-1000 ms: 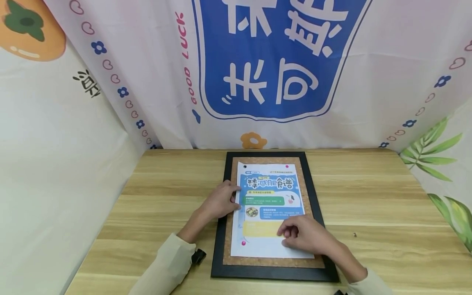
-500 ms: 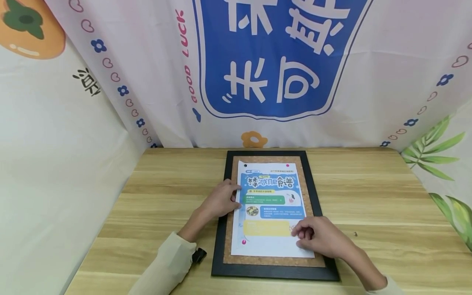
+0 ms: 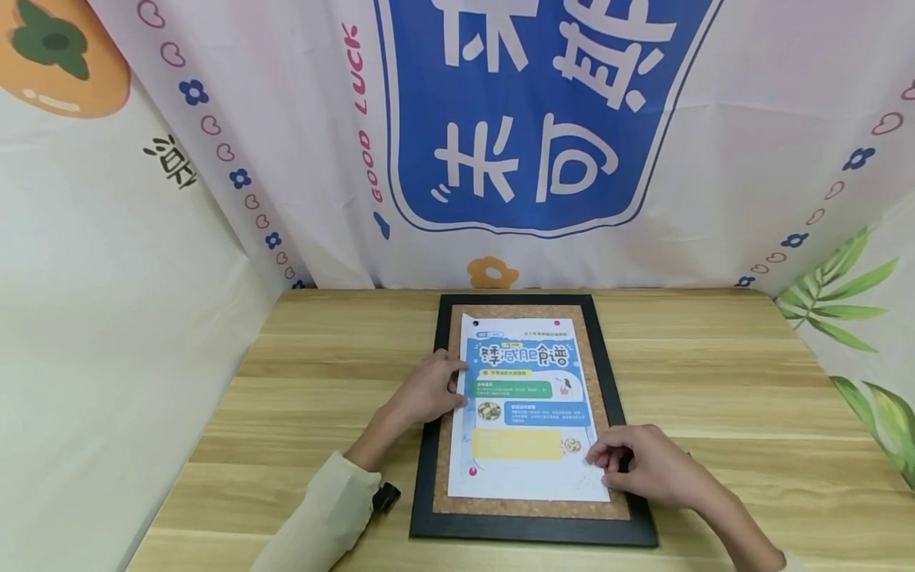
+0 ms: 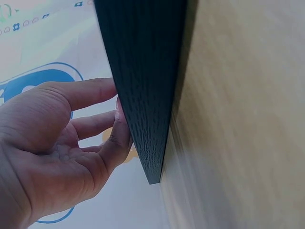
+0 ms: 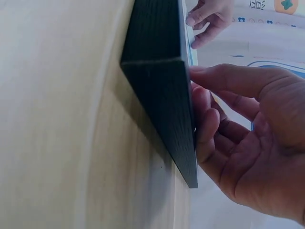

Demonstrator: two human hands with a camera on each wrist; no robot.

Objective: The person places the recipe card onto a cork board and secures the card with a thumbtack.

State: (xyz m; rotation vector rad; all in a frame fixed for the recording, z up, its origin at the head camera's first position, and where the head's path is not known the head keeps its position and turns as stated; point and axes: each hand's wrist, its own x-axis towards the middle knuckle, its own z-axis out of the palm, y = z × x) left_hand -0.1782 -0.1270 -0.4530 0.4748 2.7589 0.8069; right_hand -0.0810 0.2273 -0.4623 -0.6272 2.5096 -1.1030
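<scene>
A framed cork board (image 3: 529, 508) lies on the table with a printed paper sheet (image 3: 532, 478) over it. A black pushpin (image 3: 475, 323) marks the sheet's upper left corner, a pink pushpin (image 3: 557, 323) the upper right, and another pink pushpin (image 3: 472, 471) the lower left. My left hand (image 3: 431, 387) rests its fingertips on the sheet's left edge. At the sheet's lower right edge, my right hand (image 3: 646, 462) touches with loosely bent fingers and thumb. Both wrist views show the fingers partly hidden behind the board's black frame (image 4: 143, 86); nothing shows between them.
The wooden table (image 3: 307, 397) surrounds the board on every side. Behind it hangs a printed cloth (image 3: 314, 159) with a blue emblem, and pale cloth also covers the left and right sides.
My right hand has slid rightward across the sheet to its right edge, uncovering the small round picture there. My left hand and the board have stayed in place.
</scene>
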